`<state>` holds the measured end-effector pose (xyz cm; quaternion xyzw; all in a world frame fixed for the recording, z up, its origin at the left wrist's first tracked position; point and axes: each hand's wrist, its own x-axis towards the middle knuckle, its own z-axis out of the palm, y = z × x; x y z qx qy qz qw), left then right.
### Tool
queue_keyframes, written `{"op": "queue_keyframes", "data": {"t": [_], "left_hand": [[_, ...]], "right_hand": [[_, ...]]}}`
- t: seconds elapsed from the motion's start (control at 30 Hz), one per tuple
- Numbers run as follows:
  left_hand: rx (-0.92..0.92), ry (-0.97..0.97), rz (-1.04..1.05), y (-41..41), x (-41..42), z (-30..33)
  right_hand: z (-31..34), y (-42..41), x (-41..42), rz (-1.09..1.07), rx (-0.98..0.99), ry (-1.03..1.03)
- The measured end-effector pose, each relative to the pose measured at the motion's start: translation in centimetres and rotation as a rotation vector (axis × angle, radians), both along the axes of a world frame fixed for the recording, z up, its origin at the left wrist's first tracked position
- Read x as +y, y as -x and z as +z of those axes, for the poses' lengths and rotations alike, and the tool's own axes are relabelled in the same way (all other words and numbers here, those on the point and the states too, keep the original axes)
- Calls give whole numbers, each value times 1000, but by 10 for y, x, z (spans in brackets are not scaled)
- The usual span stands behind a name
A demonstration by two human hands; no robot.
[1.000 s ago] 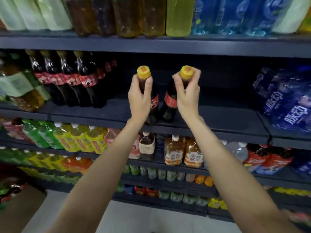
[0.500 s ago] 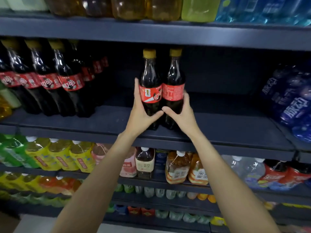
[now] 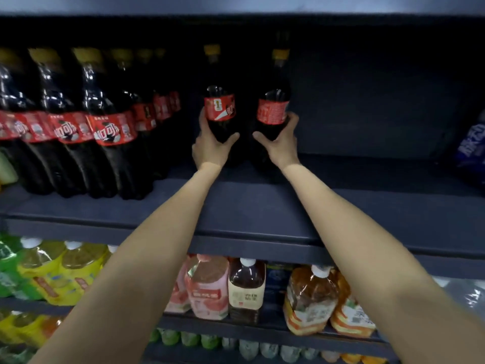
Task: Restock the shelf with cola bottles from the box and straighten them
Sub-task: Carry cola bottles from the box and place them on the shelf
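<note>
Both arms reach forward; left hand point(image 3: 210, 148) grips a dark red-labelled plastic cola bottle point(image 3: 219, 114); right hand point(image 3: 282, 143) grips its twin point(image 3: 273, 111) just beside it.

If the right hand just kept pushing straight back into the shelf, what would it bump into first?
Probably nothing soon: behind the right hand and its cola bottle the shelf looks bare back to its dark rear wall.

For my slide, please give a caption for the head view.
Left hand and right hand each grip a dark yellow-capped plastic cola bottle, left bottle and right bottle, upright on the dark blue shelf.
</note>
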<state>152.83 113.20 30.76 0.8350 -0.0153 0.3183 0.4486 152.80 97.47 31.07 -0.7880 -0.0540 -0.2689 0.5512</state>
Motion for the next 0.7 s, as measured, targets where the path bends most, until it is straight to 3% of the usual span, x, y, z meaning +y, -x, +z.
{"op": "queue_keyframes", "data": {"t": [0.3, 0.47, 0.57, 0.7], "left_hand": [[114, 82, -116, -44, 20, -7], [412, 147, -163, -26, 12, 12], [568, 154, -184, 2, 1, 27], [500, 247, -384, 74, -9, 41]], "right_hand": [[2, -29, 13, 17, 208, 26], [6, -1, 5, -76, 458, 250], [20, 37, -3, -94, 439, 358], [35, 107, -19, -147, 232, 456]]}}
